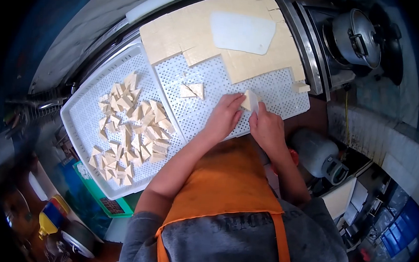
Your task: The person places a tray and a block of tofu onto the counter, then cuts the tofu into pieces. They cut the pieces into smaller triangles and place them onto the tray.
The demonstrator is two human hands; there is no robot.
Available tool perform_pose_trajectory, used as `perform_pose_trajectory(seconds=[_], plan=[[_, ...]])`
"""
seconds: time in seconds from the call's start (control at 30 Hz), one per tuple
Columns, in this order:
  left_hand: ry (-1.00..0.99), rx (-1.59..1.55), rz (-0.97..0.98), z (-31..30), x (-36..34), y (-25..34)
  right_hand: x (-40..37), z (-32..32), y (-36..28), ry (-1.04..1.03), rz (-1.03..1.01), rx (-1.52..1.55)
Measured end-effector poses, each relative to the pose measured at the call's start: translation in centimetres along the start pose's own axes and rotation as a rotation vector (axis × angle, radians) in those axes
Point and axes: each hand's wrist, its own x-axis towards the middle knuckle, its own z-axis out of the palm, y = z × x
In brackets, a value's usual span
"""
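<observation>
My left hand (226, 115) has its fingertips on a small pale tofu-like piece (246, 102), holding it. My right hand (267, 129) grips a white scraper-like blade (253, 101), which stands against the right side of that piece. Both hands are over the near edge of a perforated white tray (196, 113). Left of them lies a rectangular piece (192, 90) with a diagonal cut across it. A large pale slab (177, 33) with a stepped near edge covers the tray's far part, and a flat white plastic sheet (242, 33) rests on the slab.
A second white tray (85, 154) on the left holds several triangular pieces (147, 132). One small block (301, 87) sits at the right tray corner. A lidded pot (356, 38) stands on a stove at upper right, and a gas cylinder (313, 152) is below it.
</observation>
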Motion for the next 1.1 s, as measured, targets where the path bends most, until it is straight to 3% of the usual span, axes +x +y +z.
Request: perform_pose_trajectory(seconds=[0.2,0.5,0.6,0.7,0.87,1.0,1.1], plan=[[-0.001,0.006,-0.004,-0.1,0.1,0.1,0.1,-0.2,-0.6,-0.090,0.015,-0.110],[0.005,0.033,-0.013,-0.3,0.5,-0.3,2.4,3.0,2.0,-0.007,0.059,0.072],[0.008,0.091,-0.006,-1.1,0.9,-0.3,0.2,0.9,2.7,-0.111,0.042,0.119],[-0.012,0.167,0.073,-1.1,2.4,0.4,-1.9,-0.8,3.4,0.031,0.031,0.173],[-0.215,0.216,0.375,1.0,4.3,2.6,-1.4,-5.8,8.6,0.325,0.284,-0.256],[-0.451,0.508,0.315,2.5,3.7,1.3,-0.2,-6.2,12.4,0.228,0.265,-0.426],[-0.349,0.580,0.267,-0.6,2.4,1.4,-0.1,-5.8,11.6,0.074,0.105,-0.332]])
